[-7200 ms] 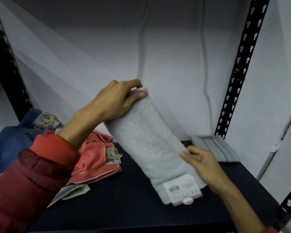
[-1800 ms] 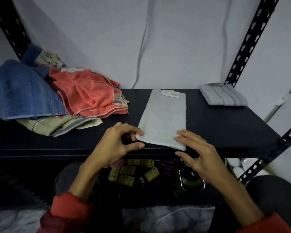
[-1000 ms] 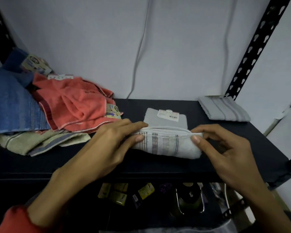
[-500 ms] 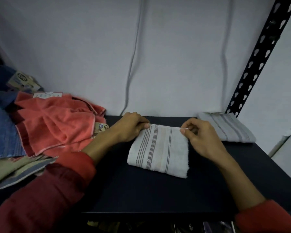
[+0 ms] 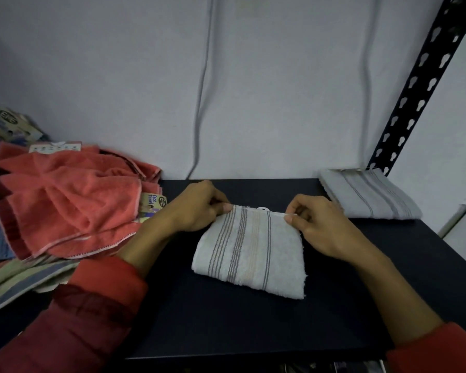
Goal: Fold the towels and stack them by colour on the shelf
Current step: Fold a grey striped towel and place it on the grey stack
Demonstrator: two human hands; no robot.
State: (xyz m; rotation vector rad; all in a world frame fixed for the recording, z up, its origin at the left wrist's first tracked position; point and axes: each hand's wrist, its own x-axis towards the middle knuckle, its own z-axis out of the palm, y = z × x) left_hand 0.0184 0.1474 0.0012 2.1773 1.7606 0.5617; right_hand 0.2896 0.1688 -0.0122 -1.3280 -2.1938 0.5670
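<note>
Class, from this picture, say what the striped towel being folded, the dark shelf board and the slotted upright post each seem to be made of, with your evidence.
Striped towel: soft looped cotton terry, probably; fuzzy nap and frayed edge.
Shelf board: smooth, matt, dark; painted metal or laminated board, cannot tell which.
Upright post: black-painted steel, likely; rigid with punched keyhole slots.

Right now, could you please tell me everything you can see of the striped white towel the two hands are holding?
The striped white towel is terry-like cloth, folded into a compact rectangle, with thin dark and pale lines running front to back. It lies flat on the dark shelf, mid-board. A small white tag peeks out at its far edge. The left hand pinches the far left corner and the right hand the far right corner. It touches no other towel.
</note>
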